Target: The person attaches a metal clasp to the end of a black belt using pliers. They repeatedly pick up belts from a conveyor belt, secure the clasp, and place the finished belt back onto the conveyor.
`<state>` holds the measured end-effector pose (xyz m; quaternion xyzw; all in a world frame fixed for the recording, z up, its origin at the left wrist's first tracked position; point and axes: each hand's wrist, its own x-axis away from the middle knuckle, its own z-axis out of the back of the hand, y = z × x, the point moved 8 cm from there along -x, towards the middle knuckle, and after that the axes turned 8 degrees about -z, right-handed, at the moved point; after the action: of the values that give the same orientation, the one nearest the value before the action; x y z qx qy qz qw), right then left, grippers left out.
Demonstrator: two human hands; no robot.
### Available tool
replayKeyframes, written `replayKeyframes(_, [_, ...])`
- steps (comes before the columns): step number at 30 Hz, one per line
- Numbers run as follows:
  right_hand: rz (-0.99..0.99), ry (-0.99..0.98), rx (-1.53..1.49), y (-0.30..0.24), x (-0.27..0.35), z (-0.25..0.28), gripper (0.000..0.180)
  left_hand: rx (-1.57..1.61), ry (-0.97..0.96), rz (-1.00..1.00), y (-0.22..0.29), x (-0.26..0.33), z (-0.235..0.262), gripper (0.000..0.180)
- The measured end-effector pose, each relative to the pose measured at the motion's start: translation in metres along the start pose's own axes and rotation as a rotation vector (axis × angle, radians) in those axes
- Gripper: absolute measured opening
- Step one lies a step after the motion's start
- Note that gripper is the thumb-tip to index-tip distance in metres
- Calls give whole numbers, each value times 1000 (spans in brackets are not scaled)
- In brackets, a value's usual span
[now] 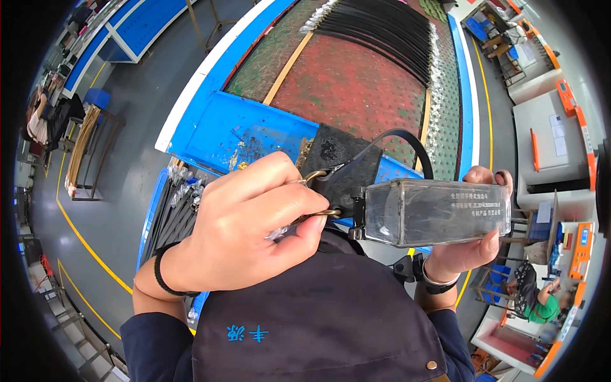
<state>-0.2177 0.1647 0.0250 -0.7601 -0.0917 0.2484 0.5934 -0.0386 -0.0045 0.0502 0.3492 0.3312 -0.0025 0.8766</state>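
Note:
My left hand (pixel 261 223) is closed in a pinch on brass-coloured metal hardware (pixel 314 176) at the end of a black strap (pixel 407 135). The strap arches up and over to the right, then drops behind a clear plastic box (pixel 439 213). My right hand (pixel 471 251) grips that box from its far end, thumb below and fingertips above. The box lies level, with a dark fitting (pixel 358 216) on its left end, close to my left fingertips and the metal. Whether the strap touches this fitting I cannot tell. Under the strap lies a dark, stained mat (pixel 334 143).
A blue-edged workbench (pixel 191 130) stands ahead, with a row of black straps (pixel 375 38) across its far part on wooden strips. More black straps (pixel 168 219) hang or lie at my left. A wooden-slat rack (pixel 86 149) stands farther left. Seated people work at both sides.

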Motion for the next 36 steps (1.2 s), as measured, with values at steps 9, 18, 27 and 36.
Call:
replayKeyframes(9, [0,-15,33,2,-1,-2,87,-20,-9,-10,0,0,0,18])
replayKeyframes(18, [89,4,47,-3,3,3,86,-25,3,-14,0,1,0,17])
replayKeyframes(27, [-23,40,-32,0,2,7,83,-186,36,-157,15,1,4,22])
replayKeyframes(36, [-40,-19,-38,5,0,5,79,-260,42,-283,23,5,4,24])
